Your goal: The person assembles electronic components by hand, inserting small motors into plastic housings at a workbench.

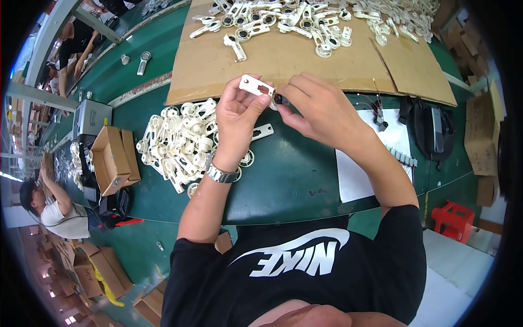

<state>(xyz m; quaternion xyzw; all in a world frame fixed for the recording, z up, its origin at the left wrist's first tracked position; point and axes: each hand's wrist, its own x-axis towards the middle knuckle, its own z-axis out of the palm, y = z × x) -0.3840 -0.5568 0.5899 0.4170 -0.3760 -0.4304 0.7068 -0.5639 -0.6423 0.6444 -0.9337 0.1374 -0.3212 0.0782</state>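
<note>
My left hand (238, 111) grips a white plastic housing (252, 84), a long piece with a slot and a round end. Against that round end, my right hand (313, 106) pinches a small black part (279, 99); its exact kind is mostly hidden by the fingers. Both hands meet above the green table, close to the cardboard's near edge. Beside my left forearm lies a heap of similar white plastic housings (177, 144). Right of my right forearm, a white sheet (354, 177) carries small dark parts with thin wires (379, 121) and a row of small grey parts (402, 157).
A flat cardboard sheet (207, 68) spans the far side, bearing many white housings with black centres (305, 22). At left stand an open cardboard box (111, 163) and a grey metal box (91, 119). A black bag (433, 131) lies right. Other people work at left.
</note>
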